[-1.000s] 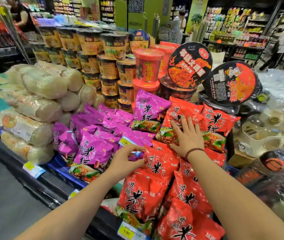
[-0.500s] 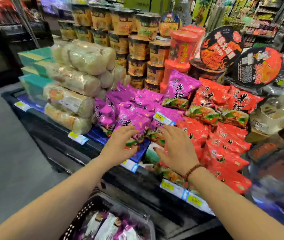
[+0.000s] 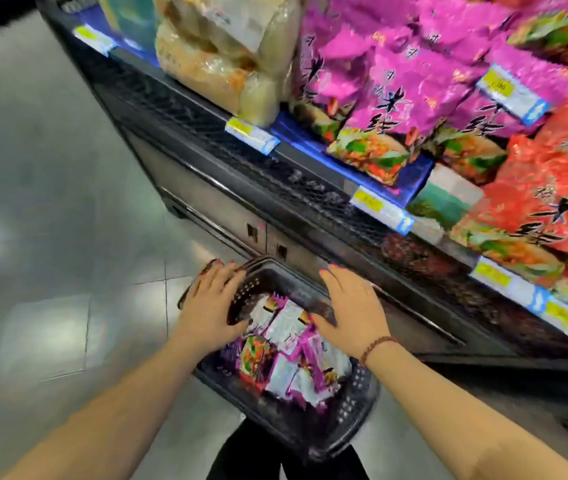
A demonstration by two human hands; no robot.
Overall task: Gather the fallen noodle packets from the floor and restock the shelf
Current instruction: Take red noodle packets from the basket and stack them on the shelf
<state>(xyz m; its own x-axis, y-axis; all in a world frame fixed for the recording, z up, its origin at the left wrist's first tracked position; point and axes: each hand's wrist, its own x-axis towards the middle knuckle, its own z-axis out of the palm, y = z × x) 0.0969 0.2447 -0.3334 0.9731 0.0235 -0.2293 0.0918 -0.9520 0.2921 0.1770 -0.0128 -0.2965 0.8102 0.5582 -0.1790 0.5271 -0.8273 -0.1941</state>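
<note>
Our left hand (image 3: 211, 301), right hand (image 3: 353, 308) over basket (image 3: 348, 420), fingers spread, holding nothing (likely reaching for purple packets (image 3: 296, 348)); basket sits beside shelf (image 3: 241, 188) for short restocking trips.

Bare forearms (image 3: 102, 410); dark beaded bracelet (image 3: 376, 346) on right wrist; pink-painted nails (image 3: 323, 271); black trousers (image 3: 251, 452).

Clear-wrapped pale bundles (image 3: 220, 53) lie stacked just beside blurred teal boxes (image 3: 133, 19), with yellow-and-blue price tags (image 3: 251, 136) below them.
</note>
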